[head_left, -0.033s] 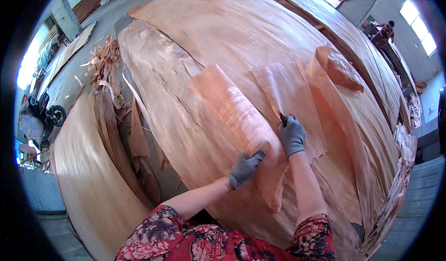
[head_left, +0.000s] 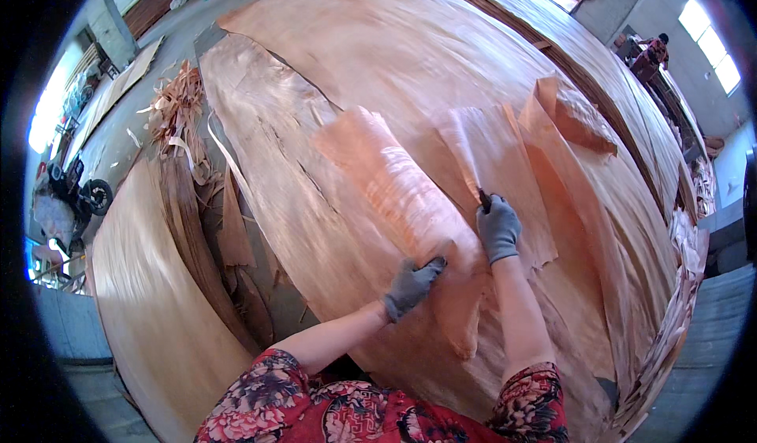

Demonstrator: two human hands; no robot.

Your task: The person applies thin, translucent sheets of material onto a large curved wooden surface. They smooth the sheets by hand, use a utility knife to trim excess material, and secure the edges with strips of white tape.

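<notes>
My left hand (head_left: 412,287), in a grey glove, pinches the near end of a curled, pinkish-tan strip of wood veneer (head_left: 394,183). The strip slants away to the far left, its far end lifted and slightly blurred. My right hand (head_left: 498,228), also gloved, is closed round a slim black tool (head_left: 484,200); its kind is hard to make out. Just beyond that tool, a raised edge of another veneer piece (head_left: 505,159) catches the light. Both hands are above a broad stack of veneer sheets (head_left: 315,214).
A folded veneer flap (head_left: 583,128) rises on the right. Another veneer stack (head_left: 150,277) lies at left, by a heap of torn scraps (head_left: 177,104). A motorbike (head_left: 75,195) stands far left. Another person (head_left: 654,53) is at the far right.
The curled strip has shifted slightly left at its far end. My right hand and the black tool have moved a little to the right; my left hand has barely moved left.
</notes>
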